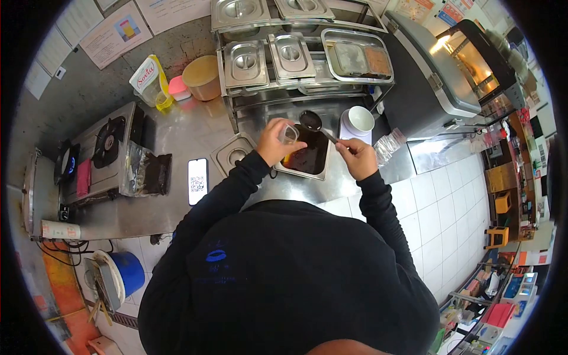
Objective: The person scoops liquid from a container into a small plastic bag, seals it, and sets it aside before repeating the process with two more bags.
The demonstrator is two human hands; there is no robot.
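Two bare hands meet over an open steel pan of dark liquid, set near the front of a metal counter. The left hand grasps a small clear cup above the pan's left side. The right hand is closed around the handle of a dark ladle, whose bowl is over the pan's far end; whether it touches the liquid cannot be told.

Just left of the pan lies a steel lid, under the left forearm. Behind, a metal rack of lidded trays blocks the far side. To the right, close to the right hand, stand white bowls and a row of clear plastic pieces, then a bulky dark appliance. Further left are a phone, a dark-filled plastic bag and a gas stove with a blue flame at its left burner.

The counter's front edge runs close to the person's body. Bare metal shows between phone and lid, and in a patch right of the pan. Beyond the right forearm, the white tiled floor lies open.
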